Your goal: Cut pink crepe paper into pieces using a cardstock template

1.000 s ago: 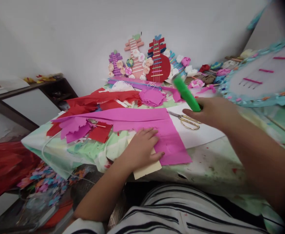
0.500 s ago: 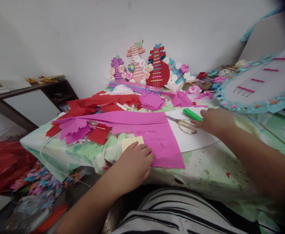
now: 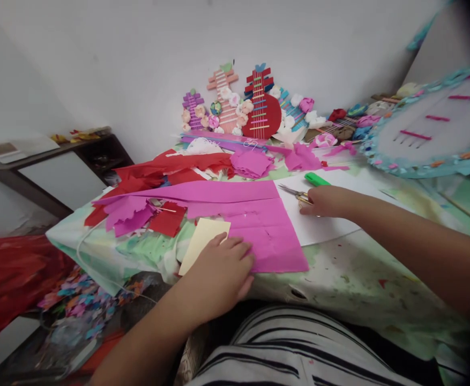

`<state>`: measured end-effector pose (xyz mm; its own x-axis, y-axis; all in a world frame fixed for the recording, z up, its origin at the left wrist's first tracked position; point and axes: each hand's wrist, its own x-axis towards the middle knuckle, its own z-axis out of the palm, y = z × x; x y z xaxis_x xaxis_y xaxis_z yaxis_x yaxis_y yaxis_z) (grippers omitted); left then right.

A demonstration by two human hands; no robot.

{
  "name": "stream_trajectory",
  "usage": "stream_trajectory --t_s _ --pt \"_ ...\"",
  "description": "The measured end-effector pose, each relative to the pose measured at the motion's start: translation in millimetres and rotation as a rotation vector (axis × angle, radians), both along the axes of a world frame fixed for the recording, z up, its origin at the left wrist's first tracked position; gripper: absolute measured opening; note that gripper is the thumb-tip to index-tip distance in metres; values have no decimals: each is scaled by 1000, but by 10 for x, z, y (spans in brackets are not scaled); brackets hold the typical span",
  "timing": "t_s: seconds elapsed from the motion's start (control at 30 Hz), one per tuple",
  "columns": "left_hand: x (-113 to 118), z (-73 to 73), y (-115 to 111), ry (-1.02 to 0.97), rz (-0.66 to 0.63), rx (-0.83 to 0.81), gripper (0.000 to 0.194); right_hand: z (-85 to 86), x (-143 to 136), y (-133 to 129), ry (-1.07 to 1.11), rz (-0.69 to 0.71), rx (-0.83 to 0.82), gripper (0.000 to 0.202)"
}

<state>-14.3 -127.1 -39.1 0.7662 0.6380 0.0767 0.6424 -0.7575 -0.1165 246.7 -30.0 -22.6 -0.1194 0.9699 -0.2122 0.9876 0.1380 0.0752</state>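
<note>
My left hand lies with its fingers spread over the near left part of a large pink crepe paper sheet. Under its wrist side, a pale yellow card sticks out. My right hand is closed around the handles of a pair of scissors, whose blades point left toward the pink sheet. The scissors are over a white sheet of paper. Just behind that hand lies a bright green, elongated tool; its kind is unclear.
Red crepe paper and pink scraps lie on the left. Decorated paper lutes lean against the wall. A large round, blue-trimmed craft piece stands at right. A dark cabinet is left of the table.
My right hand has moved from the green tool to the scissors' handles and closed on them. More of the yellow card shows beside my left hand, which stays on the pink sheet.
</note>
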Motion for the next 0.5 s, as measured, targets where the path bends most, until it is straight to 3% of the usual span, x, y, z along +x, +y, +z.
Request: stream_trajectory --t_s 0.27,0.5 --pt "113 -60 2 24 -39 -43 16 -28 78 106 -20 8 78 32" --pt "122 -93 55 -47 -45 -86 14 -135 93 253 127 -37 115 20"
